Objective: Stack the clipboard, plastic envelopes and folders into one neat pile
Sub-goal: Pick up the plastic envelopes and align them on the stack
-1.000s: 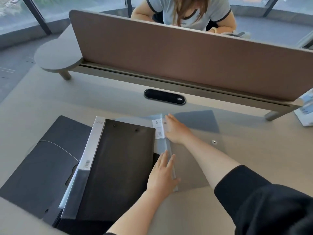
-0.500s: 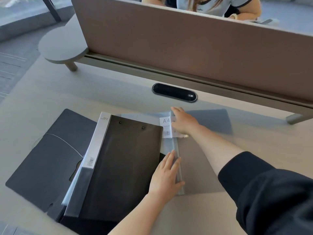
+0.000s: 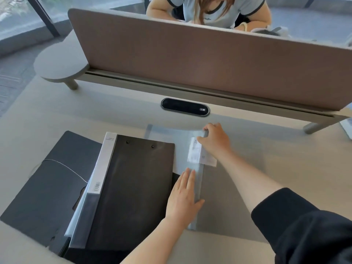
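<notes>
A black clipboard (image 3: 137, 189) lies on top of a folder with a grey-white spine (image 3: 103, 168). Both rest on a dark folder with an elastic cord (image 3: 45, 185) at the left. To their right lie clear plastic envelopes (image 3: 226, 189) with a white A4 label (image 3: 195, 155), partly tucked under the clipboard. My left hand (image 3: 183, 201) lies flat with fingers together on the envelopes' left edge, beside the clipboard. My right hand (image 3: 215, 140) has its fingers curled on the envelopes' far top edge by the label.
A brown divider screen (image 3: 200, 60) on a raised shelf crosses the desk's far side, with a black oval cable port (image 3: 184, 107) in front of it. A person sits behind the screen. Some paper (image 3: 347, 126) lies at the far right edge.
My right hand has shifted right along the envelopes' top edge and curled its fingers on it. The top sheet and label have slid a little right. My left hand stays pressed in place.
</notes>
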The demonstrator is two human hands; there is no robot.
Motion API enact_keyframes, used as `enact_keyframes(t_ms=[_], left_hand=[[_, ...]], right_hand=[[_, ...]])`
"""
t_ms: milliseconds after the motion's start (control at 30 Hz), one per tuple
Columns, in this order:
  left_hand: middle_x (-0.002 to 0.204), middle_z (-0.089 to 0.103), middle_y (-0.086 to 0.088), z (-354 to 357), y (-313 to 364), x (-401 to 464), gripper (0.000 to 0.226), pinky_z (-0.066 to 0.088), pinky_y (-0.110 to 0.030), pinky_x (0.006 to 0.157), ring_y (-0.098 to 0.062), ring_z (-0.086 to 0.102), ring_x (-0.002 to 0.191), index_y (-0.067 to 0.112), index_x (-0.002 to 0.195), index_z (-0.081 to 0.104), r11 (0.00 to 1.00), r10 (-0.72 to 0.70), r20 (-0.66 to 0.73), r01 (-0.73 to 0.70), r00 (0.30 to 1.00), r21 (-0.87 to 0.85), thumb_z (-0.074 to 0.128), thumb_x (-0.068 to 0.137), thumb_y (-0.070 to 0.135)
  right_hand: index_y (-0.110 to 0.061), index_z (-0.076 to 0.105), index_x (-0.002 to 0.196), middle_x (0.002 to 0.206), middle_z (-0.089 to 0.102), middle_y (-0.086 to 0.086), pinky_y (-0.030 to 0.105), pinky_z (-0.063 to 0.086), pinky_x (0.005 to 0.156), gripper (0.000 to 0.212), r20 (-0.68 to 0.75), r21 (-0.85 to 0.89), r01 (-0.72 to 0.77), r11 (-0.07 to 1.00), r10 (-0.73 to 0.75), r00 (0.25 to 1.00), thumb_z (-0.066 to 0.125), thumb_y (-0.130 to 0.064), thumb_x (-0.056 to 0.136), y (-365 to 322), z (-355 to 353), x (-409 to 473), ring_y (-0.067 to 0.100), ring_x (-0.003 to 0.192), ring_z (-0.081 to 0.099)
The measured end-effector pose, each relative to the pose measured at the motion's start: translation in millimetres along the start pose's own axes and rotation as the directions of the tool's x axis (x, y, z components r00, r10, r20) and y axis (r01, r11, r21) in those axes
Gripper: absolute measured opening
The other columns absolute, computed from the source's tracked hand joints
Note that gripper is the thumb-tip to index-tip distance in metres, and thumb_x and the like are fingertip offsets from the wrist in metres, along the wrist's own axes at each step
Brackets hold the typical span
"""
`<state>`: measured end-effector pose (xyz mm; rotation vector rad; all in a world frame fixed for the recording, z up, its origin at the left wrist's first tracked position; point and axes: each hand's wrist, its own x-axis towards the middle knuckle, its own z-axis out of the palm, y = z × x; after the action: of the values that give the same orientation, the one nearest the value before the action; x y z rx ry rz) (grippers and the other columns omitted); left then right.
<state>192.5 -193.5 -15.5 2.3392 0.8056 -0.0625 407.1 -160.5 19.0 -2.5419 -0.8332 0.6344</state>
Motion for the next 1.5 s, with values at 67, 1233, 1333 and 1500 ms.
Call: enact_keyframes(t_ms=[67,1233,1333,1500], left_hand=[[0.167,-0.001,0.002,-2.8,8.2,-2.0,0.092,-0.003,-0.02,0.118,-0.015,0.0,0.153,0.018,0.157,-0.001,0.999,-0.033,-0.006,0.033,0.999,-0.034,0.059,0.093,0.045],[0.053,0.041,0.004,-53.5,161.3,-51.7,0.036,0.026,-0.028,0.048,-0.014,0.039,0.05,0.023,0.067,0.035,0.94,-0.06,-0.408,-0.086,0.911,-0.33,0.061,0.091,0.025],[0.052,0.044,0.004,-65.4,166.3,-50.3,0.03,0.029,-0.034,0.05,-0.017,0.034,0.05,0.022,0.069,0.041,0.901,-0.024,-0.427,-0.165,0.904,-0.401,0.061,0.092,0.025],[0.056,0.045,0.01,-87.6,186.4,-48.3,0.028,0.034,-0.032,0.053,-0.011,0.034,0.054,0.019,0.071,0.045,0.825,0.042,-0.448,-0.284,0.893,-0.488,0.062,0.093,0.022]], right_hand=[[-0.018,0.057,0.108,0.114,0.05,-0.001,0.031,0.041,0.074,0.031,-0.056,0.07,-0.026,0.997,0.03,0.998,0.066,-0.031,0.081,6.9,-10.3,-13.5,0.024,0.092,0.059],[-0.021,0.057,0.119,0.118,0.047,-0.004,0.014,0.046,0.07,0.037,-0.668,0.382,0.467,0.797,-0.111,0.736,0.06,-0.007,0.085,14.5,-151.6,-203.7,0.012,0.062,0.052],[-0.023,0.052,0.128,0.125,0.046,-0.004,0.018,0.05,0.074,0.044,-0.693,0.428,0.463,0.776,-0.047,0.719,0.06,-0.008,0.087,30.4,-152.5,-206.8,0.006,0.07,0.055],[-0.03,0.044,0.133,0.123,0.044,-0.005,0.038,0.054,0.083,0.052,-0.64,0.57,0.309,0.761,0.175,0.749,0.062,-0.014,0.086,64.8,-146.9,-209.7,0.016,0.094,0.057]])
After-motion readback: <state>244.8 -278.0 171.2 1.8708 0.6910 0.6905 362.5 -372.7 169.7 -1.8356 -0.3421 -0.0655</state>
